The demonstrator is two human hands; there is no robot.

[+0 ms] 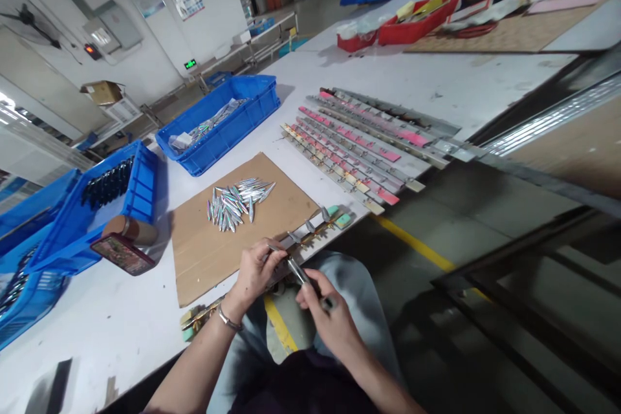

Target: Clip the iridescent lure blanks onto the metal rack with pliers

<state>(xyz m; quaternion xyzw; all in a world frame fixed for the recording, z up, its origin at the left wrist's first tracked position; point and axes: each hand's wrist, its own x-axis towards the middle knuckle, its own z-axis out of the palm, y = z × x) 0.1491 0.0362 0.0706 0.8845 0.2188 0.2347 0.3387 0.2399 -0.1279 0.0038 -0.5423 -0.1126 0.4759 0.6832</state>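
My left hand (258,266) is closed in a pinch at a small silvery piece, beside a long metal strip (306,231) with clips that lies along the table's front edge. In my right hand (323,301) is a metal tool (298,272), its tip pointing up to the left fingertips. Green pads (343,220) sit under the strip's far end. Beyond my hands, a pile of shiny silver, pointed pieces (233,204) rests on a brown cardboard sheet (194,272). What exactly the left fingertips pinch is too small to make out.
Several clipped metal strips (349,149) lie at the right. Blue crates (223,119) stand at the back and left. A phone (123,254) leans against a brown cup (140,231). Red trays (417,22) are farther back; a metal frame (548,123) is at right.
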